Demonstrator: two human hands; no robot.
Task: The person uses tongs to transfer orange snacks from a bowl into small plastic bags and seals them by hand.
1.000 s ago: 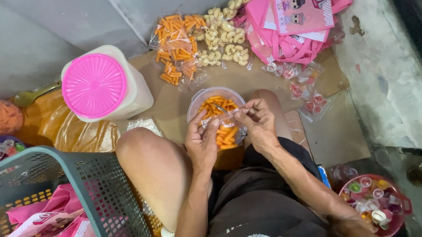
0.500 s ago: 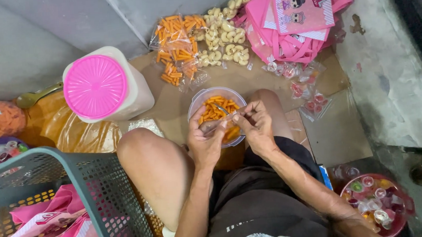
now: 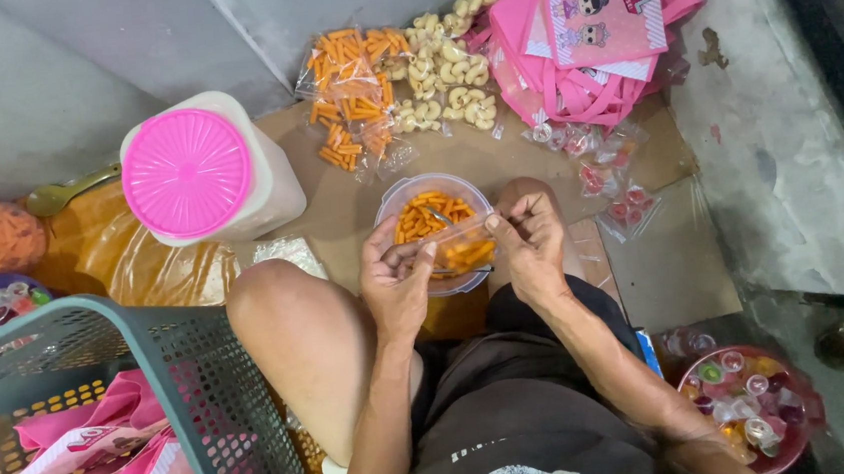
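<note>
The left hand (image 3: 397, 281) and the right hand (image 3: 528, 244) are close together above the lap, and both pinch the same small clear plastic bag with orange stick snacks (image 3: 463, 252) inside. The left fingers hold the bag at its left edge, the right fingers hold it at the upper right edge, so the bag is stretched between the two hands. The bag hangs just over a round clear plastic bowl (image 3: 419, 195) that is filled with the same orange sticks; the bowl stands on a brown cardboard sheet (image 3: 339, 203) on the floor, between the bent knees of the person.

Behind the bowl, further from the person, lie several filled clear bags of orange sticks (image 3: 350, 92) and, just beside them on the right, clear bags of pale curled snacks (image 3: 449, 74). To the right of these there is a heap of pink printed bags with cartoon dolls (image 3: 597, 33), and in front of this heap a few small clear packets with red pieces (image 3: 608, 177) lie on the cardboard. To the left of the bowl stands a big white plastic jar with a pink ribbed lid (image 3: 186, 173), and behind it a metal spoon (image 3: 62, 193) rests on an orange-brown plastic sack (image 3: 143, 264).

At the lower left a grey-green plastic mesh basket (image 3: 203, 385) holds more pink printed bags. At the lower right, near the right elbow, a round red bowl of small coloured jelly cups (image 3: 752, 407) is on the floor.
</note>
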